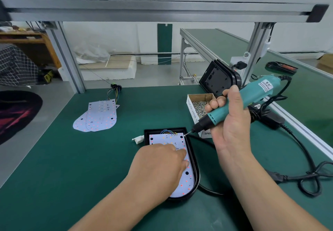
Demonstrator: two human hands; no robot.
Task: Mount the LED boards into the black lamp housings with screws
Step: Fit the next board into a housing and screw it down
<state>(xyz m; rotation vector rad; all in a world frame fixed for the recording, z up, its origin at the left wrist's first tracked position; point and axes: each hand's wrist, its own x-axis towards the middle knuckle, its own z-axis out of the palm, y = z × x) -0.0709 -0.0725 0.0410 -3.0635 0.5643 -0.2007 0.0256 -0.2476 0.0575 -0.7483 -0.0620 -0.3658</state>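
Head: two housings (195, 165) (218, 81), three LED boards (185, 181) (103, 117) (79, 123)

Three LED boards: one (183, 183) lies inside a housing, and two loose ones, an upper (101, 117) and a lower (79, 123), overlap each other off to the left. Two black lamp housings: one flat (193, 158), one propped upright (218, 79) at the back. One electric screwdriver (252, 95). One cardboard box (191, 108) of screws (199, 107), too many to count. One wire bundle (113, 93), one white connector (138, 139). Two hands: a left hand (158, 165) and a right hand (228, 122)
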